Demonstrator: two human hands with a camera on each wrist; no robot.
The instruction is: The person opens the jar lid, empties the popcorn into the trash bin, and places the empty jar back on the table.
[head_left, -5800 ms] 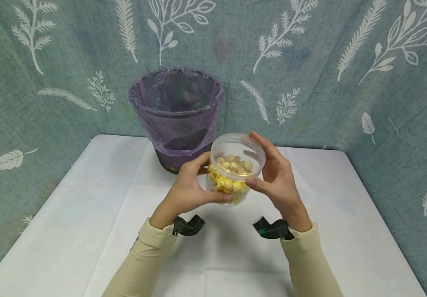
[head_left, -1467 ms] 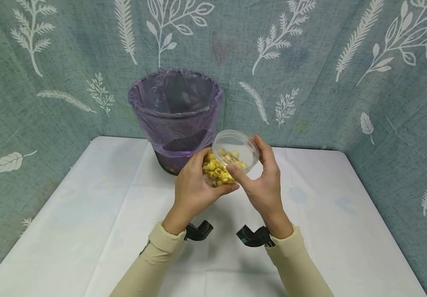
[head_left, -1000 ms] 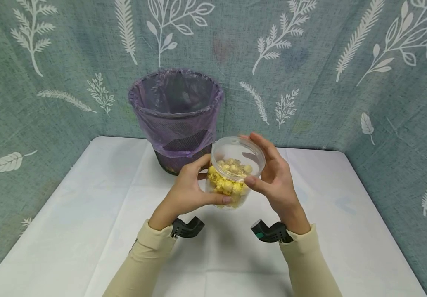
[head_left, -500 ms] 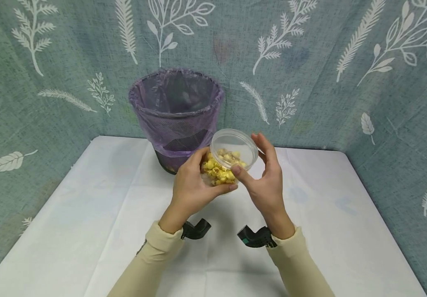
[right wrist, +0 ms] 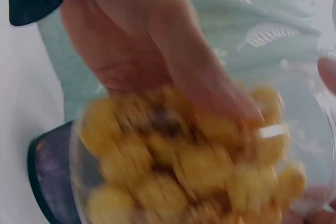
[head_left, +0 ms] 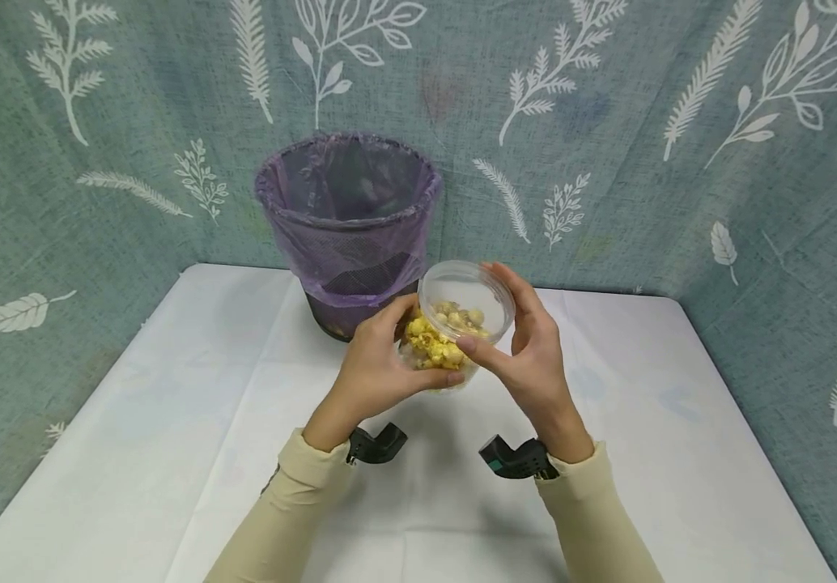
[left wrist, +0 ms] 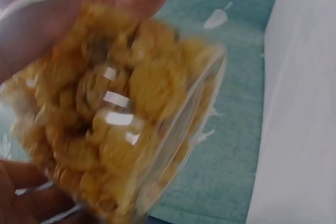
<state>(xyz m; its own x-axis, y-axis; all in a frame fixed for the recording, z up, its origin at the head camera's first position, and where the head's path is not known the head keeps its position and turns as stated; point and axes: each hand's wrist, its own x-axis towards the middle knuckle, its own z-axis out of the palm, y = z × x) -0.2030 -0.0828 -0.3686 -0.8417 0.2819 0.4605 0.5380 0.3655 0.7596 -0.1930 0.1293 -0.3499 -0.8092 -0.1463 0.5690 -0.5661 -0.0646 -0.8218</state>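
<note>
A clear round plastic jar, partly filled with yellow popcorn, is held in the air above the table, tilted. My left hand grips the jar's lower side, thumb across the front. Around its upper rim, my right hand curls, with the thumb in front and fingers behind. Whether a clear lid covers the top, I cannot tell. In the left wrist view the popcorn shows through the wall, blurred. The right wrist view has my right thumb lying along the jar over more popcorn.
A black mesh waste bin with a purple liner bag stands just behind the jar, to its left. White cloth covers the table. A green leaf-patterned curtain encloses the back and sides.
The jar keeps rocking between more upright and more tilted, gripped by both hands throughout. Since half a second ago it has shifted slightly right and down. The bin has stayed put.
</note>
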